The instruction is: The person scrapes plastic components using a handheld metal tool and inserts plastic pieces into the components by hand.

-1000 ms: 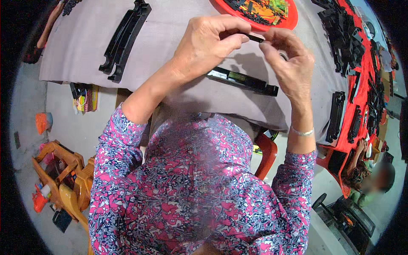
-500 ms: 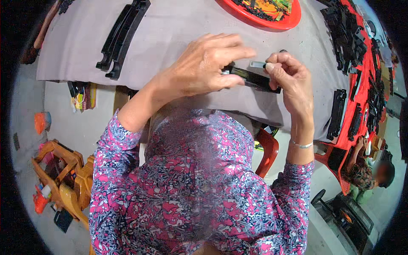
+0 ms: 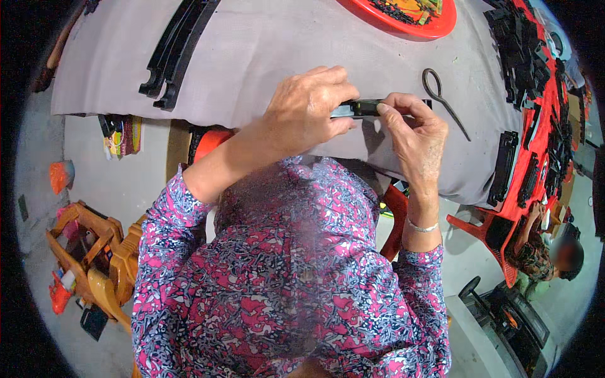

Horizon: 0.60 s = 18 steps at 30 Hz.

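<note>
Over the grey cloth, my left hand (image 3: 310, 104) grips a slim black plastic part (image 3: 367, 108) between thumb and fingers. A pale, shiny strip (image 3: 342, 111) shows at the part's left end, beside my left thumb. At the other end, my right hand (image 3: 416, 129) is closed on the same part, thumb on top and fingers curled behind. Whether it also pinches something small is hidden. Just right of that hand lies a dark metal rod tool with a looped end (image 3: 442, 96).
Two long black plastic pieces (image 3: 179, 53) lie on the cloth at far left. A red tray (image 3: 449, 28) of small black bits stands at the back. Black parts (image 3: 513, 63) pile up along the right, partly on red cloth. Another person (image 3: 535, 255) sits at far right.
My right hand has moved left and down onto the black part; the small pale strip it pinched no longer shows there. The looped tool is now in plain sight. The view has shifted slightly.
</note>
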Available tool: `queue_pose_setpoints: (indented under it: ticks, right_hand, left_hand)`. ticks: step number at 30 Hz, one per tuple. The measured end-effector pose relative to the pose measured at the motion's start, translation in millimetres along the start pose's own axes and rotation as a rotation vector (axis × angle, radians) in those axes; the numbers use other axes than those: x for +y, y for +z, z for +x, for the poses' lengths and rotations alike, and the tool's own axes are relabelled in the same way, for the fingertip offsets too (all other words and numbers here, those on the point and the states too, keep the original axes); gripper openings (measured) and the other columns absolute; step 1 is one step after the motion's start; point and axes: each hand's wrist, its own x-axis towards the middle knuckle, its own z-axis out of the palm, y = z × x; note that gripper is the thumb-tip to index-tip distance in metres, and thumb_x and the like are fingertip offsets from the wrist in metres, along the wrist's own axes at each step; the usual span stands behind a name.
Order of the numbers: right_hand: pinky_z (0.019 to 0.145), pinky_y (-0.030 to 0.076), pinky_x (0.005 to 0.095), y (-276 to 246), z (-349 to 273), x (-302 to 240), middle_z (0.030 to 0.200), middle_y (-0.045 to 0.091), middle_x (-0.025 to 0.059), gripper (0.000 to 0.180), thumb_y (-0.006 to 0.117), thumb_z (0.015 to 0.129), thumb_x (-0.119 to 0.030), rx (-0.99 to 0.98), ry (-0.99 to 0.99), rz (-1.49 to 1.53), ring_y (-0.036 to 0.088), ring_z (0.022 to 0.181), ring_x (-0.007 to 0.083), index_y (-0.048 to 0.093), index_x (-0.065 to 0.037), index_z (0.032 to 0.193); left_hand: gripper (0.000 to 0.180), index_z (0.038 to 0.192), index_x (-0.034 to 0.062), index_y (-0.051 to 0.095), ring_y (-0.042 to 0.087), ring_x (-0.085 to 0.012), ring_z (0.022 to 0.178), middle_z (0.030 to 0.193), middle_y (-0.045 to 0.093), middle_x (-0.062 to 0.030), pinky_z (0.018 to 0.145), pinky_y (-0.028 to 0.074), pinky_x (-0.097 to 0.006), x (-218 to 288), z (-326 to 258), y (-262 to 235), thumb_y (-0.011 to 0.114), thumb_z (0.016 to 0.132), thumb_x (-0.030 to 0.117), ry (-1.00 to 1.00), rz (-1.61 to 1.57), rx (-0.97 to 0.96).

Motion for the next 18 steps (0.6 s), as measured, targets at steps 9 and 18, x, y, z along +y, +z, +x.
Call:
queue_pose_setpoints:
  ticks: [9, 18]
  right_hand:
    - [0.058, 0.047, 0.0262, 3.0, 8.3, 9.7, 0.066, 0.061, 0.0046, 0.011, 0.072, 0.079, -0.007, 0.008, -0.091, -0.161, 0.056, 0.060, 0.0085, 0.067, -0.001, 0.087]
    - [0.059, 0.048, 0.0305, 9.4, 7.8, -3.2, 0.068, 0.060, 0.0071, 0.020, 0.072, 0.076, -0.010, 0.098, -0.167, -0.371, 0.054, 0.055, 0.0141, 0.060, -0.003, 0.091]
  left_hand:
    - [0.038, 0.098, 0.0016, 0.065, 0.061, -0.0323, 0.078, 0.085, 0.058, -0.0123, 0.067, 0.051, -0.040, -1.9, -2.1, 4.6, 0.080, 0.065, 0.010, 0.000, -0.019, 0.032]
    - [0.041, 0.098, 0.0027, 0.064, 0.062, -0.0314, 0.087, 0.090, 0.059, -0.0104, 0.072, 0.052, -0.042, 2.4, -4.5, -0.8, 0.081, 0.064, 0.014, -0.068, -0.041, 0.024]
